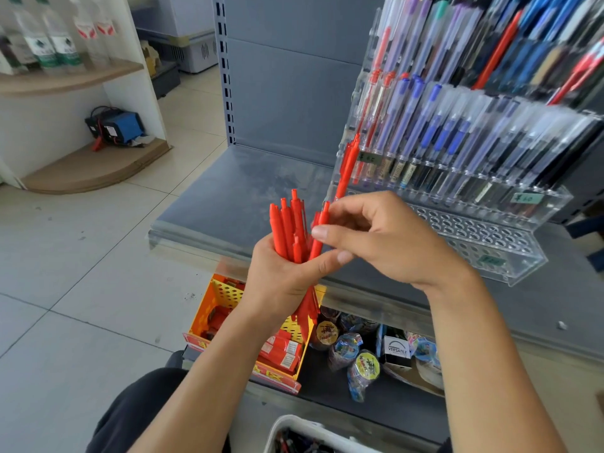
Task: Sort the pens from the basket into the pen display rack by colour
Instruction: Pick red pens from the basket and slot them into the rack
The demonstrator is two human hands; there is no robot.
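My left hand [281, 282] grips a bundle of several red pens [289, 230] upright in front of the grey shelf. My right hand [385, 237] pinches one red pen [318, 235] at the bundle's right edge. Behind my fingers stands another red pen [348, 165], beside the left edge of the clear acrylic pen display rack [490, 237]. The rack holds rows of red, blue, purple and dark pens; its lowest tier shows bare holes. The white basket [294, 426] with mixed pens sits at the bottom edge, below my arms.
A grey metal shelf [228, 191] carries the rack. The shelf below it holds a yellow box of red packets [281, 351] and rolls of printed tape [362, 371]. A white corner unit with bottles [55, 47] stands at far left on the tiled floor.
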